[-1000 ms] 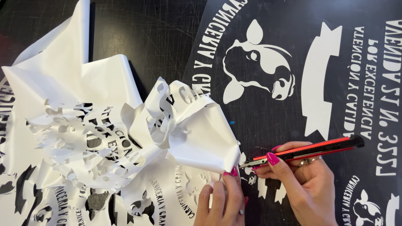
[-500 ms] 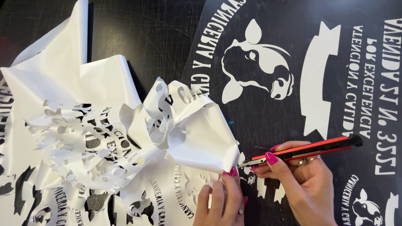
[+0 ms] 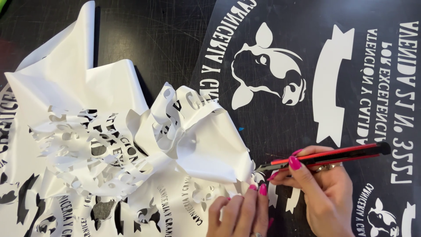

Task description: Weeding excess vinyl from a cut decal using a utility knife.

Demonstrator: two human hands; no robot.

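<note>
At the near edge, the left hand [image 3: 239,215] presses flat, fingers together, on the white vinyl sheet [image 3: 131,175], beside the right hand [image 3: 322,193] clamped on a red utility knife [image 3: 326,156]. The blade tip sits just beside the left fingertips, so a slip could nick them or tear the crumpled peeled vinyl [image 3: 175,131] lifting off the black surface [image 3: 153,30] beyond.

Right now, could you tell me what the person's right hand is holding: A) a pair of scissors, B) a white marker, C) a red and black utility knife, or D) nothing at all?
C: the right hand grips a red and black utility knife, its blade tip pointing left toward the peeled white vinyl sheet, beside the left hand.
</note>
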